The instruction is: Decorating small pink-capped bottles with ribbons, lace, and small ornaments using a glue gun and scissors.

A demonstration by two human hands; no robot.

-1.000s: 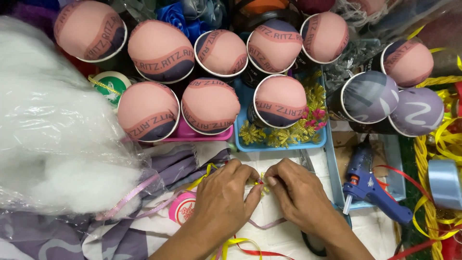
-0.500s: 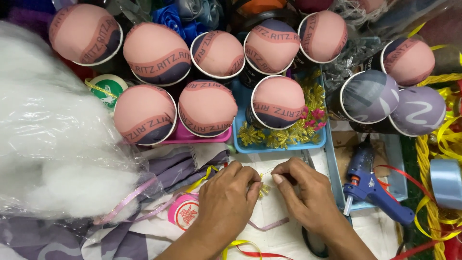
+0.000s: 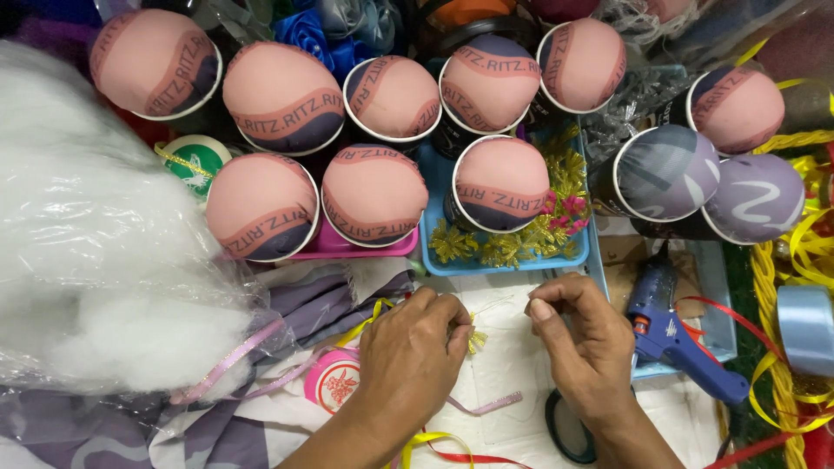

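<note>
My left hand (image 3: 408,360) pinches a small yellow artificial flower (image 3: 475,341) between thumb and fingers, low in the middle of the head view. My right hand (image 3: 584,340) is a short way to the right, thumb and forefinger pinched together as if on a fine thread; the thread itself is too thin to make out. Both hands hover over a white sheet (image 3: 508,373). Just beyond them a blue tray (image 3: 434,252) holds more yellow and pink artificial flowers (image 3: 547,221).
Several cups topped with pink or grey fabric domes (image 3: 373,195) crowd the back. A clear bag of white stuffing (image 3: 95,287) fills the left. A blue glue gun (image 3: 669,334) lies right, with ribbons (image 3: 808,260), a pink tape roll (image 3: 333,380) and scissors (image 3: 565,430) nearby.
My hands have drawn apart: the right hand has pulled away to the right of the flower held in the left hand.
</note>
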